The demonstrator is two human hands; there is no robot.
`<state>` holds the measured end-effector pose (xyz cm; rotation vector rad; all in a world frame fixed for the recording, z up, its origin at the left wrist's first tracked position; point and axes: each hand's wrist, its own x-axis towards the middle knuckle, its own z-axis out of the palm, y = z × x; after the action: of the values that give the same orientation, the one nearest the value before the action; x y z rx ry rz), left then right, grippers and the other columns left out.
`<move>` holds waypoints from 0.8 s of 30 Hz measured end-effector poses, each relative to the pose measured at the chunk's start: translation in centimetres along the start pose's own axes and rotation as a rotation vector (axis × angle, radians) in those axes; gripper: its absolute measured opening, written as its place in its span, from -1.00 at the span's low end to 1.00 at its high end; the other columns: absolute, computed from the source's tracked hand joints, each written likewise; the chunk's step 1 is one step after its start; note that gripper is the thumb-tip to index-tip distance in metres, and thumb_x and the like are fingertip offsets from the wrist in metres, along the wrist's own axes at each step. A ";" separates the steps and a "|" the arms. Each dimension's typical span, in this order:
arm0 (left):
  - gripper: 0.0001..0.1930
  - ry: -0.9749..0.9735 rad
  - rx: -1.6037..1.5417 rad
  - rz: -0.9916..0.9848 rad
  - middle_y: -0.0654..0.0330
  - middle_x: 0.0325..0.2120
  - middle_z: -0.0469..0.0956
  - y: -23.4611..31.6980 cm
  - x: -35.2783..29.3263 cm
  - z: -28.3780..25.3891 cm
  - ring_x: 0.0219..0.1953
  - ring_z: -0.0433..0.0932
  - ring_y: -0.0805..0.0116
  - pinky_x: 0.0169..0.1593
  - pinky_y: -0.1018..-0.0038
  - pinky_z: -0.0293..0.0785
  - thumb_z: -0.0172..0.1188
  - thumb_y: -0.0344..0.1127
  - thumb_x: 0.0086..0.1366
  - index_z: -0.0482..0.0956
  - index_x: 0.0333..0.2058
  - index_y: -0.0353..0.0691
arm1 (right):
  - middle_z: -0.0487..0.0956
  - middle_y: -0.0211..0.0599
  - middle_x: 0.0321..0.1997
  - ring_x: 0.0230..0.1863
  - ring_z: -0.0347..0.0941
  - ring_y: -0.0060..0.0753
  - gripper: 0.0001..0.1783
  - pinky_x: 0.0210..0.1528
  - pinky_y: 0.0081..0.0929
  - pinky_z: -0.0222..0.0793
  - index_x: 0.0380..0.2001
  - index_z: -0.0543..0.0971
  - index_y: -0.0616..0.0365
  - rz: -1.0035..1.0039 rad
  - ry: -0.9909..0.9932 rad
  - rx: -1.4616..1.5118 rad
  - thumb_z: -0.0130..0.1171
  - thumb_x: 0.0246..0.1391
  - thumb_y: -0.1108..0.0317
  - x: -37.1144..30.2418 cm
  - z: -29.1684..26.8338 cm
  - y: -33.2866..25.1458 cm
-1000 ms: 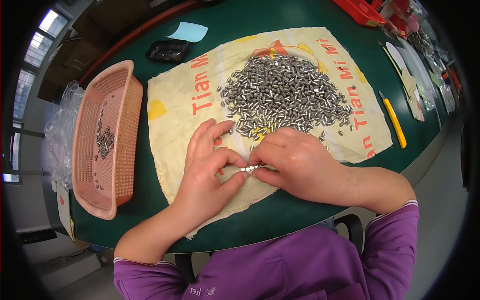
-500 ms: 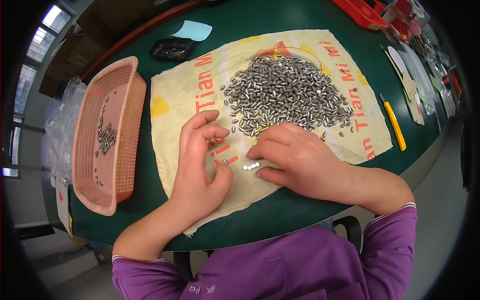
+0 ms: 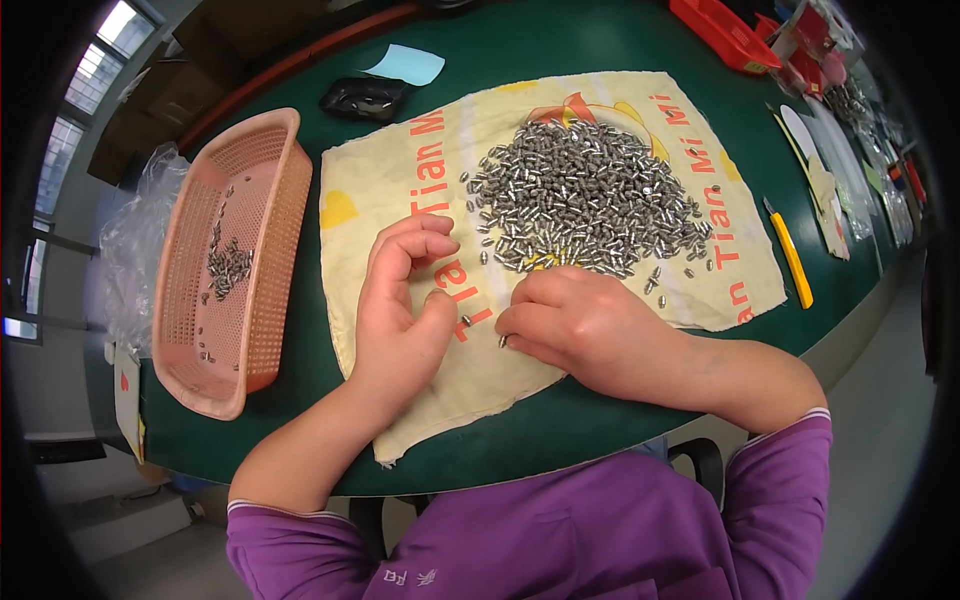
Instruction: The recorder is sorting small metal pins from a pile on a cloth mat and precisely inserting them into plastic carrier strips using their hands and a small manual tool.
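Observation:
A heap of small silver barrel-shaped metal parts (image 3: 590,195) lies on a cream cloth (image 3: 350,265) with red lettering. Just below the heap, the fingers and thumb of my right hand (image 3: 585,325) are pinched together. A small metal part (image 3: 502,341) shows at their tips; whatever else they enclose is hidden. My left hand (image 3: 405,300) is over the cloth to the left, its fingers curled loosely and apart from the thumb, and I see nothing held in it. One loose metal part (image 3: 466,321) is beside the left thumb.
A pink plastic basket (image 3: 272,290) at the left holds a few such parts. A black dish (image 3: 362,98) and a pale blue sheet (image 3: 408,64) lie at the back. Right of the cloth is a yellow utility knife (image 3: 792,258); a red tray (image 3: 722,32) stands behind.
My right thumb and fingers have closed over the row of small parts seen between them before. The left hand has stayed nearly in place, and the whole view has shifted slightly.

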<state>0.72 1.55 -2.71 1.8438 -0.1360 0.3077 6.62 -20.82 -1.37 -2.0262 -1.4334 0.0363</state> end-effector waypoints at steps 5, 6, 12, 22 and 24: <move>-0.51 -0.077 -0.184 -0.057 0.12 0.17 0.38 0.5 -0.3 0.3 0.22 0.40 0.32 0.33 0.32 0.28 -0.14 -0.77 0.12 0.43 0.02 -0.28 | 0.57 -0.26 -0.27 -0.20 0.55 -0.17 -0.83 -0.17 -0.24 0.52 -0.28 0.62 0.13 -0.013 -0.002 -0.016 0.37 0.04 0.42 0.1 0.1 0.2; -0.51 -0.097 -0.180 -0.064 0.13 0.16 0.39 0.7 -0.4 0.5 0.20 0.41 0.34 0.31 0.33 0.30 -0.13 -0.77 0.13 0.44 0.02 -0.28 | 0.57 -0.25 -0.27 -0.20 0.55 -0.16 -0.83 -0.17 -0.24 0.52 -0.28 0.62 0.13 -0.015 0.012 -0.018 0.37 0.03 0.43 0.0 0.2 0.1; -0.54 -0.068 -0.181 -0.076 0.14 0.14 0.40 0.6 -0.2 0.3 0.16 0.43 0.37 0.27 0.37 0.32 -0.12 -0.75 0.17 0.44 0.03 -0.27 | 0.57 -0.24 -0.25 -0.18 0.56 -0.15 -0.81 -0.16 -0.24 0.52 -0.24 0.63 0.14 -0.036 0.039 0.010 0.36 0.04 0.43 -0.1 -0.1 0.1; -0.56 -0.107 -0.122 -0.067 0.15 0.11 0.40 0.3 -0.3 0.3 0.15 0.43 0.38 0.27 0.38 0.33 -0.10 -0.75 0.18 0.44 0.01 -0.27 | 0.54 -0.24 -0.22 -0.16 0.53 -0.21 -0.65 -0.15 -0.33 0.54 -0.13 0.62 0.18 -0.059 -0.065 -0.185 0.28 -0.06 0.44 -0.1 0.3 -1.2; -0.57 -0.101 -0.133 -0.054 0.15 0.11 0.40 0.3 -0.4 0.3 0.16 0.43 0.38 0.27 0.38 0.34 -0.10 -0.75 0.19 0.44 0.01 -0.28 | 0.53 -0.23 -0.23 -0.17 0.53 -0.20 -0.66 -0.16 -0.33 0.53 -0.14 0.61 0.18 -0.068 -0.050 -0.226 0.28 -0.07 0.45 0.1 0.5 -1.2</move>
<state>0.34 1.19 -2.62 1.7282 -0.1724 0.1637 5.42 -20.29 -1.10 -2.1677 -1.5978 -0.1095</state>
